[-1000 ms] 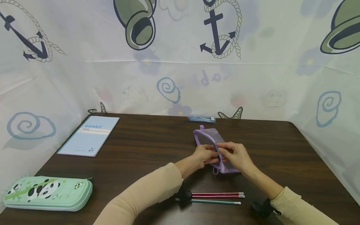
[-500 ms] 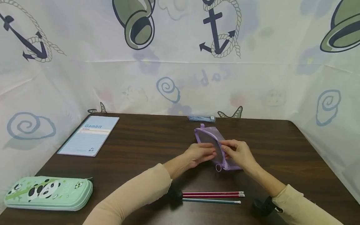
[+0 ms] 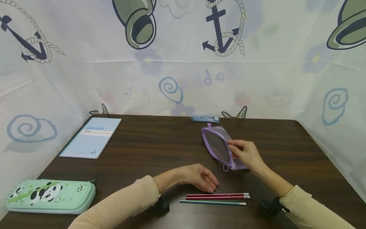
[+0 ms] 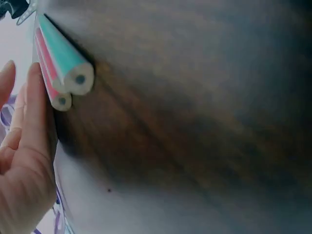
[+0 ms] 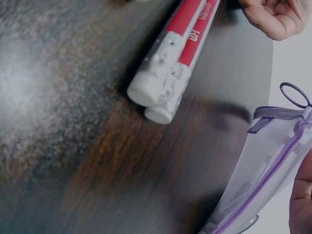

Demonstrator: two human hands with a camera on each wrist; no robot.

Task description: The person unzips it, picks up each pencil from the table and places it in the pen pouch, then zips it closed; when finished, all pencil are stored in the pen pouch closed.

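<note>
Two hands are showing over one dark wood-grain bench (image 3: 143, 140). The right hand (image 3: 245, 154) is grasping one purple mesh pouch (image 3: 218, 144), its thumb and fingers pinching the near upper rim on the right. The pouch is resting on the right half of the bench, its single zipped mouth gaping toward the left hand and one zip ring (image 3: 226, 167) hanging at the near end. The left hand (image 3: 200, 178) is holding nothing; its fingers are bending loosely just beyond the pencils, and whether they are touching the wood is not clear.

Pencils are numbering three: two red pencils (image 3: 217, 195) lying side by side and one teal pencil (image 3: 211, 202) lying nearer the person. All three are pointing their white erasers to the right, and the left wrist view is showing their opposite ends flat, with dark lead cores.

Other items are being counted as follows: one blue notebook (image 3: 91, 137) marked "Gambit" lying at the far left; one green pencil case (image 3: 51, 196) with panda artwork lying closed at the near left; one slim blue item (image 3: 205, 119), too small to identify, lying by the far edge. One printed cloth (image 3: 188, 73) is hanging behind the bench
</note>
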